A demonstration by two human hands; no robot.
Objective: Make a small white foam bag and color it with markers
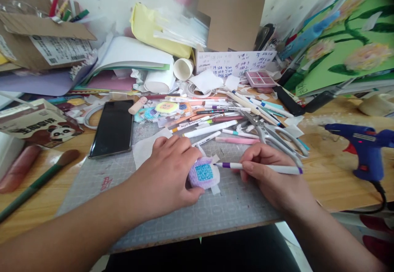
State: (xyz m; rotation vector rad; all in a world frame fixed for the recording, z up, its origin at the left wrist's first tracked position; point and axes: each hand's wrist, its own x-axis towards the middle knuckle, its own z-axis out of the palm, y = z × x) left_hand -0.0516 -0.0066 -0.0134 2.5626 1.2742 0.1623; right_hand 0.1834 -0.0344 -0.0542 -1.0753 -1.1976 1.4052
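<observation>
My left hand (172, 173) is closed around the left side of a small rounded piece (205, 172), its thumb below and fingers above. The piece is white at the right, coloured purple around a blue square in its middle. Strips of whitish tape or paper stick out at its edges. In my right hand (261, 165) is a white marker with a purple band (271, 167), pinched between thumb and fingers. The marker's dark tip points left, at the piece's upper right edge; whether it touches cannot be made out. Under both hands lies a grey cutting mat (123, 206).
Several markers (212, 128) lie heaped behind my hands, with scissors (277, 136) at their right. A black phone (112, 128) rests left on the mat. A blue glue gun (363, 144) stands far right. A long brush (40, 181) and a panda-printed carton (40, 124) are at left.
</observation>
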